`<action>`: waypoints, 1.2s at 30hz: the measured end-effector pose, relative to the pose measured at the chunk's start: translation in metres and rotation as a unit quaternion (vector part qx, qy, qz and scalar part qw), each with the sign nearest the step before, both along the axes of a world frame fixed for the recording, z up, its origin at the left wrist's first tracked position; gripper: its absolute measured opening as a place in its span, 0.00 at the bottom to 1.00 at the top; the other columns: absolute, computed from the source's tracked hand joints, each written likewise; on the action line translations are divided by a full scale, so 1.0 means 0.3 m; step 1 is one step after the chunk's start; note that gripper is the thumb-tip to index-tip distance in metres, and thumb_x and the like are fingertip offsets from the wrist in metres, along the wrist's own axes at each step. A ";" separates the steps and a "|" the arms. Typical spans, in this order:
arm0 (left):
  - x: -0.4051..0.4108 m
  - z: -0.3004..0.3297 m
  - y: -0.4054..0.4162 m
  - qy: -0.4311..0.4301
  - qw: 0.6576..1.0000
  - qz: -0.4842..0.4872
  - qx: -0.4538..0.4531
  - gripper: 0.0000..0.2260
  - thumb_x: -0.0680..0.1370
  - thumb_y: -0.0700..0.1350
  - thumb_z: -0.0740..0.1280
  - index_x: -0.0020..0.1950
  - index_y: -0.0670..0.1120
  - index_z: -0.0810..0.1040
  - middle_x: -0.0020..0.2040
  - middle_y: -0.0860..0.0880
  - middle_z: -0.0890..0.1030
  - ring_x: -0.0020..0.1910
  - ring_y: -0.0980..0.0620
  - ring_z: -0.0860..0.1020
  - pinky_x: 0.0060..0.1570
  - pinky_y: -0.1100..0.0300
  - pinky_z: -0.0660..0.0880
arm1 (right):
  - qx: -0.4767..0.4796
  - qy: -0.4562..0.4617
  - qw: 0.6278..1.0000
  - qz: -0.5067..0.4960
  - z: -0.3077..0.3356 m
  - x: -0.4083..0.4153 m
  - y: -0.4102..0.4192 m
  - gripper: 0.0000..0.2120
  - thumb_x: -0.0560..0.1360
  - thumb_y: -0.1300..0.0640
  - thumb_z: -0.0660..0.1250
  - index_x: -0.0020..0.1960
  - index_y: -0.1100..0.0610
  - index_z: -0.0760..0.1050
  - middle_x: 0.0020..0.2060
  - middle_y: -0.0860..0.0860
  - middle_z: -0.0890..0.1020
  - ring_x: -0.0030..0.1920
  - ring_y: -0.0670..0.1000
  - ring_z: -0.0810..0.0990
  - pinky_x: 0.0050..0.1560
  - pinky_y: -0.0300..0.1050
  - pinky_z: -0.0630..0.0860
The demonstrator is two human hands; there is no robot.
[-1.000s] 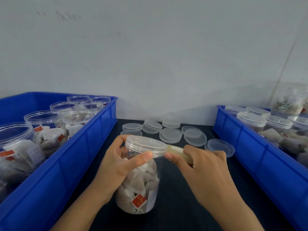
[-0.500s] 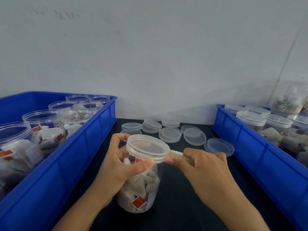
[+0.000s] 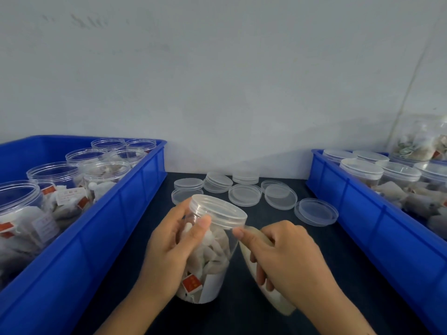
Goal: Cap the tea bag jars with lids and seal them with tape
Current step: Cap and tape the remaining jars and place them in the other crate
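Head view: the capped jar (image 3: 208, 257) was gripped by the left hand (image 3: 169, 252), thumb laid just under the lid (image 3: 219, 211) and fingers curled round its far side, and it stood tilted toward the right hand (image 3: 287, 259), whereas half a second earlier it had been held nearly upright. The tape roll (image 3: 263, 274) was held in the curled fingers of the right hand, the thumb pressing the tape's end against the jar wall just below the lid rim; the roll had been brought down from beside the lid to alongside the jar's right flank. The change was judged to show tape being drawn round the lid seam, so that capping of this jar was done and sealing under way. Beyond both hands, loose lids (image 3: 244, 194) lay on the dark table (image 3: 302, 303). To the left of the left hand, a blue bin of uncapped jars (image 3: 135, 197) was seen; to the right of the right hand, a blue bin of capped jars (image 3: 338, 189). Whether the tape had adhered could not be told.
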State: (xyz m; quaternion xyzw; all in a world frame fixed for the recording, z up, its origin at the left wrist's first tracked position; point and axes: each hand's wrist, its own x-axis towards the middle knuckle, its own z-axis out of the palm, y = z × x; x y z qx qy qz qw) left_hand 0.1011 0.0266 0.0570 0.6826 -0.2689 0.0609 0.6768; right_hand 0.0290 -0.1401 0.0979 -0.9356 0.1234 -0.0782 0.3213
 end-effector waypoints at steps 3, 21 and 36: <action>-0.011 -0.006 -0.001 -0.024 0.997 0.067 0.011 0.23 0.72 0.65 0.62 0.65 0.60 0.73 0.55 0.59 0.82 0.54 0.58 0.81 0.55 0.52 0.76 | 0.137 0.000 0.991 0.008 -0.019 0.004 0.024 0.31 0.74 0.34 0.60 0.41 0.64 0.73 0.23 0.52 0.80 0.20 0.48 0.74 0.31 0.45 0.77; 0.007 0.000 -0.011 0.034 0.991 0.131 -0.007 0.36 0.56 0.67 0.78 0.58 0.54 0.72 0.51 0.57 0.81 0.50 0.60 0.81 0.52 0.57 0.78 | -0.095 -0.060 0.990 0.082 0.025 -0.029 0.006 0.32 0.67 0.27 0.44 0.40 0.51 0.73 0.30 0.49 0.76 0.30 0.44 0.73 0.34 0.41 0.71; 0.033 0.009 0.002 0.102 0.994 0.000 -0.023 0.40 0.50 0.61 0.79 0.58 0.51 0.75 0.49 0.55 0.85 0.48 0.57 0.83 0.40 0.65 0.79 | -0.187 -0.054 0.976 0.095 0.025 -0.009 -0.073 0.22 0.79 0.37 0.46 0.42 0.50 0.70 0.33 0.49 0.74 0.33 0.46 0.71 0.40 0.39 0.62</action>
